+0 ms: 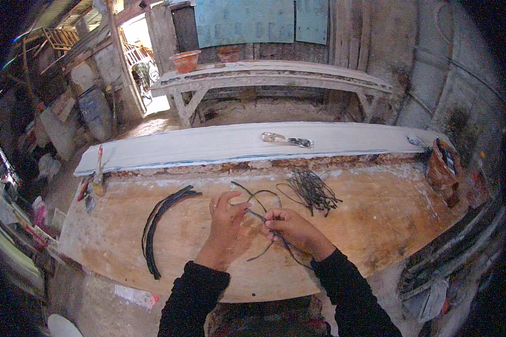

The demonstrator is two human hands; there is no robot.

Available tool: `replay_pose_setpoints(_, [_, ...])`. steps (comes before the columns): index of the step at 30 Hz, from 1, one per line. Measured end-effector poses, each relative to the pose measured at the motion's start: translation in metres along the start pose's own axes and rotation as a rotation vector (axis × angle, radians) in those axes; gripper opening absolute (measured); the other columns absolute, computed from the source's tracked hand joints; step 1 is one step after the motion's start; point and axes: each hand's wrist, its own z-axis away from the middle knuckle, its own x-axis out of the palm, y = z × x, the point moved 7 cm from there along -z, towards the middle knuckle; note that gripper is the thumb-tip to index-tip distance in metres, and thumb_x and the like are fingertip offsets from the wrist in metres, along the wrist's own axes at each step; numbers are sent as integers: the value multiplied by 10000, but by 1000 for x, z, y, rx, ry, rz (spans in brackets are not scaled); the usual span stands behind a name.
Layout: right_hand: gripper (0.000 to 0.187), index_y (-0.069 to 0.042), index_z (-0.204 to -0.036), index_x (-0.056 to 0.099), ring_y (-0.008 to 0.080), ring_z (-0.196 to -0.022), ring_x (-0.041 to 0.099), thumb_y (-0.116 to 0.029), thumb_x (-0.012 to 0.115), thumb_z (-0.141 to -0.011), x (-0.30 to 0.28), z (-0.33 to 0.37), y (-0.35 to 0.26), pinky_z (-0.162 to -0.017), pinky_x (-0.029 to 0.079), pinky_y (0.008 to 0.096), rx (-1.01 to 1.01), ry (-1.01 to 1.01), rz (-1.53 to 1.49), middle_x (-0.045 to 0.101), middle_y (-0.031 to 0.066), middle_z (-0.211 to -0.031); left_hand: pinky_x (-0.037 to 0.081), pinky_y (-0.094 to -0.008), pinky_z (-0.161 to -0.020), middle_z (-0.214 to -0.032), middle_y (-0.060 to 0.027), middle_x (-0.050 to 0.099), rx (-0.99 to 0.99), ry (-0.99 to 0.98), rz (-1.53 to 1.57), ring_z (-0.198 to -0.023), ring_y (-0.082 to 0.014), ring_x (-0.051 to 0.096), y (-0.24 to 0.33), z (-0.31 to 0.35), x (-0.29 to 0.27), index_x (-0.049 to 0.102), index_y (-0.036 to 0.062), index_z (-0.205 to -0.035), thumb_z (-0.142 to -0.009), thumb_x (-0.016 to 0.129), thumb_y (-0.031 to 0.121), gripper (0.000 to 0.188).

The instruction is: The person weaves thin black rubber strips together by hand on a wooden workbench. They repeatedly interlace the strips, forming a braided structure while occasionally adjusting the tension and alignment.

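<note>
Between my two hands runs a thin black strip (257, 215), its loose lengths curling onto the wooden board. My right hand (292, 227) pinches it with thumb and fingertips. The strip's upper part meets the thumb side of my left hand (229, 227), whose other fingers are raised and bent; its exact grip is partly hidden. Beyond my hands a loose black strand (260, 193) loops over the board. A curved bundle of black strips (158, 233) lies left of my left hand. To the right and farther off is a tangled pile of thin black strands (314, 191).
The worn wooden board (388, 213) backs onto a long white plank (208, 146) carrying a dark-and-pale hand tool (287, 140). A brush (99, 171) stands at the left; a brown container (443, 165) at the far right. Behind, a bench (281, 78) holds orange basins (185, 60).
</note>
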Motion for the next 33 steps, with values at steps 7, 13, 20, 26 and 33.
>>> replay_pose_setpoints(7, [167,-61,-875,556,58,-481,503,-228,557,-868,-10,3,-13,-444,398,183,-18,-6,195,543,-16,-656,421,-364,-771,-929,-92,577,63,192,-93,-892,-272,527,-56,1,-6,657,92,-905,-700,606,-43,251])
replay_pose_setpoints(13, [242,-76,-830,555,53,-428,436,-312,537,-875,-41,1,-23,-414,360,181,-88,-39,292,474,-25,-518,448,-335,-712,-840,-111,594,-36,234,-75,-801,-263,554,-85,3,-11,648,59,-948,-719,590,-40,257])
replay_pose_setpoints(20, [200,-81,-866,548,85,-424,384,-281,539,-875,-64,20,-58,-388,317,192,-489,-50,-447,472,-18,-563,445,-319,-693,-799,-113,591,-46,138,17,-793,-254,564,-90,5,3,645,51,-953,-761,571,1,212])
replay_pose_setpoints(26, [283,-92,-1158,473,121,-552,519,-184,505,-892,-88,31,-76,-485,422,235,-746,-16,-713,591,3,-798,443,-301,-714,-809,-104,603,-156,58,133,-786,-225,573,-81,4,10,633,17,-957,-797,534,-3,190])
replay_pose_setpoints(33, [398,-126,-1271,396,137,-678,594,-150,505,-889,-92,31,-77,-625,497,272,-827,17,-712,629,-1,-911,415,-252,-519,-775,-56,590,-711,-127,608,-591,-122,526,-83,26,41,602,-24,-994,-844,512,35,185])
